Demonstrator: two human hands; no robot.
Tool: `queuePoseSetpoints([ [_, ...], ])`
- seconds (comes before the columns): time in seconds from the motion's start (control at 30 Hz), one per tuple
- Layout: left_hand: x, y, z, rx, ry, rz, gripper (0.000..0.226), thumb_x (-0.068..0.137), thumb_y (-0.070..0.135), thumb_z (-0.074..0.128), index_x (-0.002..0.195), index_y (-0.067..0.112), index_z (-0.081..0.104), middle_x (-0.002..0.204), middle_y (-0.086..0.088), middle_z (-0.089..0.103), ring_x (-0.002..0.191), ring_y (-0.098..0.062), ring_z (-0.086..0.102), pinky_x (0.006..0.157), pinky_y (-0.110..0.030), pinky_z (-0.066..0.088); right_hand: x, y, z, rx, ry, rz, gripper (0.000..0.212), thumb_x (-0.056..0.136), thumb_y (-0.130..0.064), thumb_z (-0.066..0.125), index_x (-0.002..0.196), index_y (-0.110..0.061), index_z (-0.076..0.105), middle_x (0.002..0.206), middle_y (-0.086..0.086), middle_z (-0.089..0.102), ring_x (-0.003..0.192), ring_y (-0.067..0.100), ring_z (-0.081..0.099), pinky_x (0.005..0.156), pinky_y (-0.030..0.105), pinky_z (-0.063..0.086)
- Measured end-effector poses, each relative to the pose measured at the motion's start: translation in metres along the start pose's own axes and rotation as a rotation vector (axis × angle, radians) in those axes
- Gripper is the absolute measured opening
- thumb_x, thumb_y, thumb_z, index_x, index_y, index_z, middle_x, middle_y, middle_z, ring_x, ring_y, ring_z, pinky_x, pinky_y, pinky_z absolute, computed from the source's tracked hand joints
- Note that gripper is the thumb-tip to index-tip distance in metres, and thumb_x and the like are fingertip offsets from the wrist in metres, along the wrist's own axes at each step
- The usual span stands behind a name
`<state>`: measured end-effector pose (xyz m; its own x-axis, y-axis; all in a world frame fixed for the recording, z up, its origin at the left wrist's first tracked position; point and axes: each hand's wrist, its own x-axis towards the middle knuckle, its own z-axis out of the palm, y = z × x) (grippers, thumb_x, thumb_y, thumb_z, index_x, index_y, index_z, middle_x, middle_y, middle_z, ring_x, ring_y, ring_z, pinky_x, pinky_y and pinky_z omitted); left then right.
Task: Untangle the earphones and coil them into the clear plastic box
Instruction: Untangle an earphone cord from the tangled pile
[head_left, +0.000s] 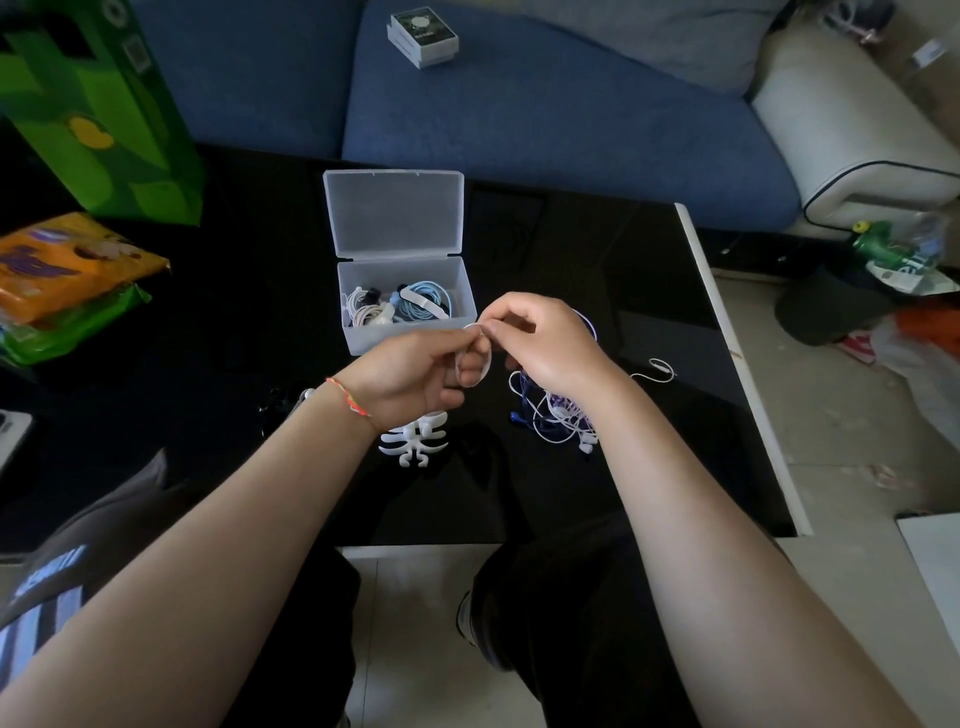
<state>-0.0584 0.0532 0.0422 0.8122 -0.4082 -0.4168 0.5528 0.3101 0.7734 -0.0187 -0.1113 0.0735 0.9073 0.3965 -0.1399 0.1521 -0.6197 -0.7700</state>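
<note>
1. Nearest the camera, the person's knees in dark trousers sit at the front edge of a black table (649, 291), with both bare forearms reaching forward over it.
2. On the table just under the left wrist lies a white plastic cord winder (413, 442) shaped like a fish skeleton.
3. To its right, below the right hand, sits a tangle of earphones (558, 410), white and purple cords knotted together; one white strand trails off to the right and ends in a small loop (660, 370).
4. The left hand (415, 376), wearing a braided orange bracelet (349, 397) at the wrist, has its fingers curled round a small coil of white cord (474, 358), thumb and forefinger pinching its top.
5. The right hand (545, 345) meets the left at that same spot, fingertips pinched on the cord where the coil's upper end is; the cord runs from under this hand down to the tangle.
6. Just beyond the hands stands the clear plastic box (408, 338), its hinged lid (395, 213) thrown open and leaning back. Inside lie already coiled earphones, a light blue set (426, 306) on the right and a white set (361, 312) on the left.
7. On the table's left side are an orange snack packet (62, 265) and a tall green carton (98, 109).
8. Farthest off is a blue sofa (545, 114) with a small boxed item (422, 36) on its cushion.
</note>
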Motion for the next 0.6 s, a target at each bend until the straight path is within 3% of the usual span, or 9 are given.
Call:
queuePoseSetpoints([
  [0.13, -0.0012, 0.0013, -0.0010, -0.123, -0.016, -0.020, 0.034, 0.102, 0.035, 0.039, 0.086, 0.013, 0.059, 0.066, 0.004, 0.041, 0.060, -0.007, 0.039, 0.045, -0.017, 0.028, -0.0003, -0.0003, -0.0002, 0.019, -0.001, 0.018, 0.013, 0.099, -0.019, 0.057, 0.101, -0.021, 0.069, 0.086, 0.004, 0.070, 0.061, 0.007, 0.063, 0.055, 0.015, 0.047],
  [0.23, 0.0004, -0.0009, -0.0028, -0.122, -0.040, 0.007, 0.031, 0.104, 0.027, 0.037, 0.088, 0.015, 0.060, 0.069, 0.005, 0.042, 0.064, -0.007, 0.039, 0.046, -0.015, 0.028, -0.0008, -0.0006, 0.0002, 0.050, 0.000, 0.029, 0.014, 0.099, -0.016, 0.057, 0.101, -0.020, 0.070, 0.089, 0.006, 0.071, 0.061, 0.006, 0.062, 0.052, 0.011, 0.044],
  [0.37, -0.0006, -0.0014, -0.0043, -0.134, -0.068, 0.054, 0.029, 0.105, 0.019, 0.035, 0.098, 0.011, 0.061, 0.076, 0.002, 0.050, 0.068, -0.006, 0.047, 0.046, -0.013, 0.033, -0.0016, -0.0022, -0.0005, 0.100, 0.014, 0.029, 0.016, 0.099, -0.012, 0.055, 0.099, -0.017, 0.071, 0.091, 0.008, 0.072, 0.061, 0.005, 0.060, 0.052, 0.011, 0.044],
  [0.6, -0.0084, 0.0046, -0.0028, -0.111, -0.096, 0.104, 0.026, 0.090, 0.012, 0.050, 0.111, 0.005, 0.063, 0.086, -0.002, 0.070, 0.079, -0.009, 0.070, 0.048, -0.010, 0.041, -0.0029, -0.0020, -0.0038, 0.188, -0.025, 0.043, 0.017, 0.100, -0.014, 0.055, 0.100, -0.018, 0.071, 0.085, -0.002, 0.072, 0.073, 0.008, 0.067, 0.070, 0.031, 0.057],
])
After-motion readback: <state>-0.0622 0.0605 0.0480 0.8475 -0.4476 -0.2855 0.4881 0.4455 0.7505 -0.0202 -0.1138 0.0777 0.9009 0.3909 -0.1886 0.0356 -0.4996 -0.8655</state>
